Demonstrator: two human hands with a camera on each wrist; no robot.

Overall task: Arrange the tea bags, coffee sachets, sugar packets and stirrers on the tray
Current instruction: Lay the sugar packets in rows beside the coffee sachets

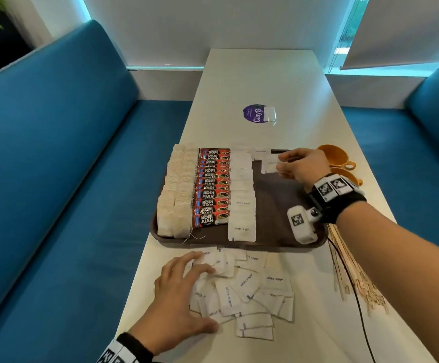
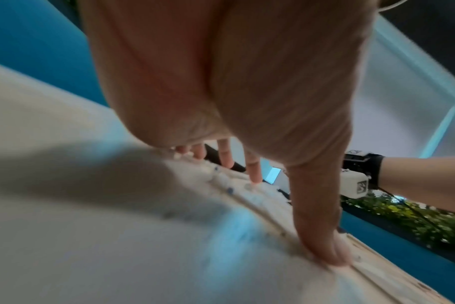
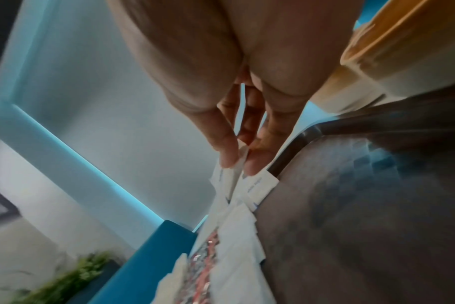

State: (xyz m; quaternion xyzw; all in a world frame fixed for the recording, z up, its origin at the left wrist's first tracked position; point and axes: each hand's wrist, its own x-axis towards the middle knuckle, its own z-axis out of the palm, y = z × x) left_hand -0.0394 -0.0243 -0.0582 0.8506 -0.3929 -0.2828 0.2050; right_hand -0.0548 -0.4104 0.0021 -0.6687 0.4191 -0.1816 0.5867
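Observation:
A dark brown tray (image 1: 278, 205) holds two columns of tea bags (image 1: 176, 195), a column of red coffee sachets (image 1: 211, 187) and a column of white sugar packets (image 1: 242, 195). My right hand (image 1: 281, 163) pinches a white sugar packet (image 1: 270, 165) between thumb and fingers over the tray's far part, beside another packet (image 1: 261, 152); the right wrist view shows the same pinched packet (image 3: 233, 181). My left hand (image 1: 200, 268) rests with spread fingers on a loose pile of sugar packets (image 1: 249, 289) on the table in front of the tray. Wooden stirrers (image 1: 349, 271) lie to the right.
Two orange cups (image 1: 337, 157) stand right of the tray. A purple sticker (image 1: 255, 113) and a small white packet (image 1: 269, 113) lie farther up the white table (image 1: 265, 79). Blue benches (image 1: 69, 153) flank both sides. A black cable (image 1: 354, 294) crosses the stirrers.

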